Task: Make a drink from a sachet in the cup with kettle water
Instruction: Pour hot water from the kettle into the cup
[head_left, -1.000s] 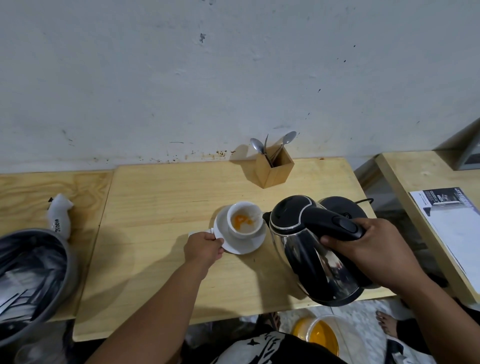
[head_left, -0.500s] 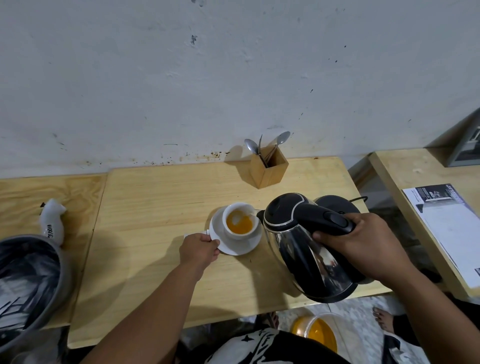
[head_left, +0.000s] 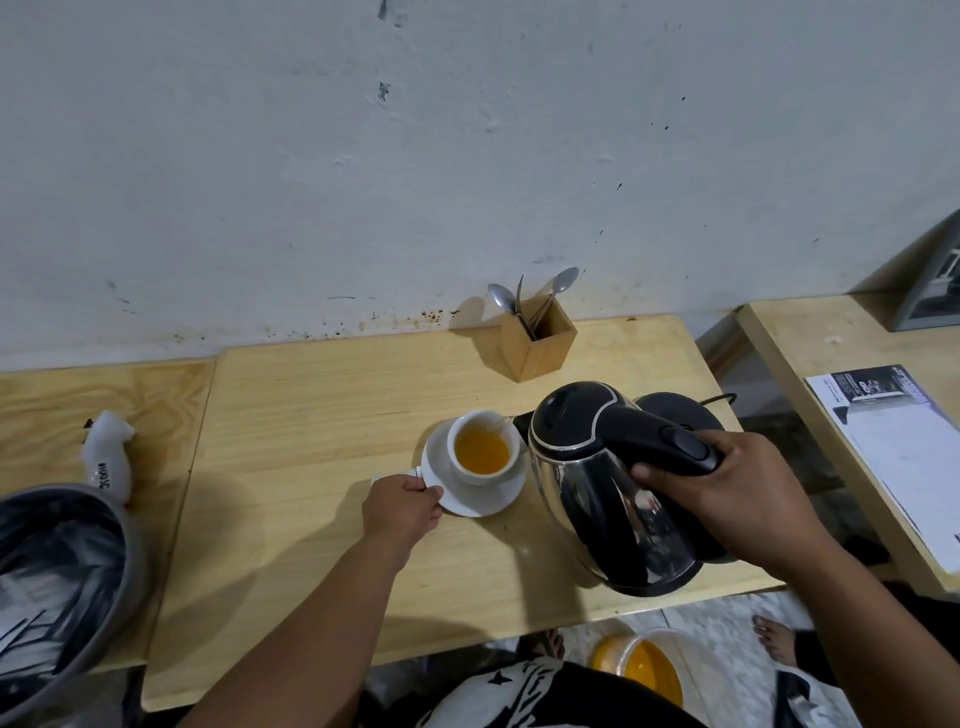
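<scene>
A white cup (head_left: 511, 453) holding orange liquid stands on a white saucer (head_left: 485, 501) in the middle of the wooden table (head_left: 311, 415). My right hand (head_left: 737, 499) grips the black handle of a steel kettle (head_left: 597, 504). The kettle is tilted left, its spout at the cup's right rim, and a thin stream of water runs into the cup. My left hand (head_left: 402, 506) pinches the saucer's left edge. A small white piece sticks out by its fingers; I cannot tell what it is.
The black kettle base (head_left: 675, 408) sits behind the kettle. A wooden holder with spoons (head_left: 537, 343) stands by the wall. A grey bin (head_left: 57, 587) and a white object (head_left: 106, 462) are at the left. A printed sheet (head_left: 904, 447) lies on the right table. A tub of orange liquid (head_left: 644, 665) sits on the floor.
The orange liquid in the cup has risen from a small smear to well up the cup. The kettle has stayed tilted at the rim; my left hand has stayed on the saucer.
</scene>
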